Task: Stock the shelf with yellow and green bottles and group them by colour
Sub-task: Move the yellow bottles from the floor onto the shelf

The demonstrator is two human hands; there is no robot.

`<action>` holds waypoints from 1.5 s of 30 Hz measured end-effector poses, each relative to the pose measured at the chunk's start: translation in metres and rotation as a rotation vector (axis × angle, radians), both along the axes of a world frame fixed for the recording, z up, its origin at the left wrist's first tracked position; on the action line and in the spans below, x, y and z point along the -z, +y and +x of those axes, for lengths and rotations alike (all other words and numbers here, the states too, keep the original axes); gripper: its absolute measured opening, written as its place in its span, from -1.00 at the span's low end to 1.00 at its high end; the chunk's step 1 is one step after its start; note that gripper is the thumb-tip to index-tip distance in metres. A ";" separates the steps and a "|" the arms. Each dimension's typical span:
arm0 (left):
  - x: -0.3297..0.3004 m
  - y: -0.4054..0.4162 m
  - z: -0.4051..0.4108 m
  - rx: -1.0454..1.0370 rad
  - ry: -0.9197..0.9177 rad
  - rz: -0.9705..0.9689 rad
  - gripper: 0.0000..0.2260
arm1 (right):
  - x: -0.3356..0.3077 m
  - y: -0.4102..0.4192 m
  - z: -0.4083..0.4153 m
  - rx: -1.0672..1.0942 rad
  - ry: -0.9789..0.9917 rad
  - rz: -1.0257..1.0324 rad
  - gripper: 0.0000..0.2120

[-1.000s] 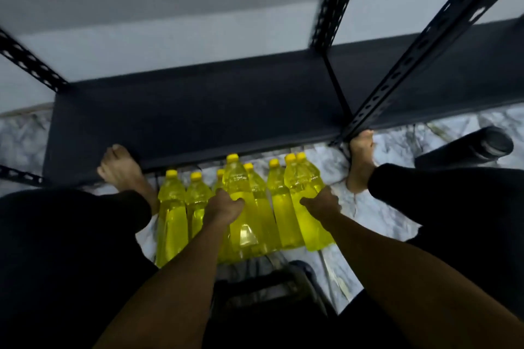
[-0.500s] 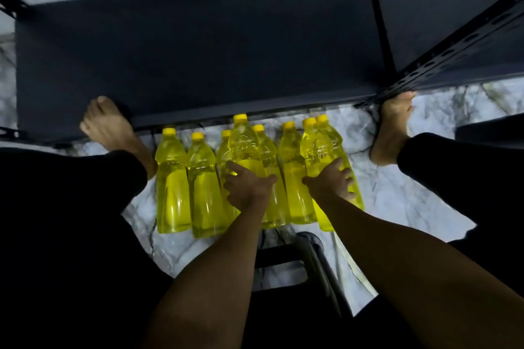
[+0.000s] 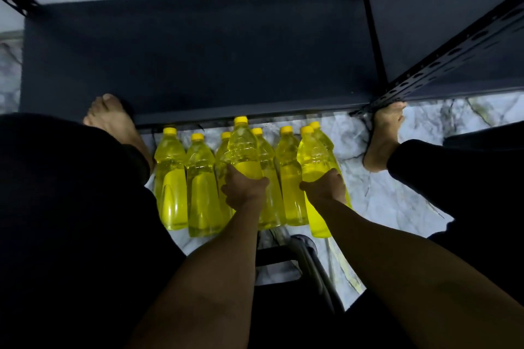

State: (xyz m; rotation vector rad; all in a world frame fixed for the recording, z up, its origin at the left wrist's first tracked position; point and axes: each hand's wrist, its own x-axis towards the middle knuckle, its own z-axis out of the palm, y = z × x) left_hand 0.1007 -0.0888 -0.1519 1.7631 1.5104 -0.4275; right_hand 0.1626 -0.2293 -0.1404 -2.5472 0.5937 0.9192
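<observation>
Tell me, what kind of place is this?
Probably a home or small storeroom, not a shop: a dark slotted-metal shelf stands on a white marble-patterned floor, with yellow-capped plastic bottles of yellow liquid beside bare feet.

Storeroom: slotted-steel shelf [image 3: 198, 59], marble floor [image 3: 382, 193]

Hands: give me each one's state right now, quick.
Left hand: grips a clear plastic bottle of yellow liquid with a yellow cap.
Right hand: grips another yellow-capped bottle of yellow liquid.
</observation>
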 end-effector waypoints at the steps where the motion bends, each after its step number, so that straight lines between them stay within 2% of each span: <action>1: -0.001 0.001 -0.001 -0.023 -0.017 -0.020 0.00 | -0.003 -0.001 -0.001 0.017 -0.006 0.024 -0.24; 10: -0.020 -0.011 -0.033 -0.105 -0.096 -0.068 0.00 | -0.031 0.002 -0.019 0.124 -0.106 0.145 -0.31; 17: -0.053 -0.019 -0.057 -0.114 -0.149 0.009 0.02 | -0.058 0.003 -0.037 0.308 -0.215 0.333 -0.37; 22: -0.080 -0.023 -0.060 -0.163 -0.269 0.060 -0.04 | -0.082 0.005 -0.048 0.319 -0.332 0.408 -0.35; 26: -0.106 -0.025 -0.059 -0.161 -0.423 0.179 -0.05 | -0.106 0.008 -0.048 0.223 -0.468 0.445 -0.35; 30: -0.140 -0.025 -0.052 -0.104 -0.613 0.322 -0.08 | -0.143 0.011 -0.040 0.129 -0.627 0.592 -0.49; 36: -0.203 -0.021 -0.039 0.008 -0.887 0.440 -0.06 | -0.215 0.014 -0.023 0.000 -0.835 0.839 -0.57; 41: -0.268 -0.009 -0.027 0.080 -1.104 0.469 -0.12 | -0.265 0.020 -0.020 -0.079 -0.975 1.016 -0.23; 45: -0.315 -0.001 -0.018 0.106 -1.283 0.490 -0.15 | -0.305 0.027 -0.019 -0.069 -1.076 1.156 -0.21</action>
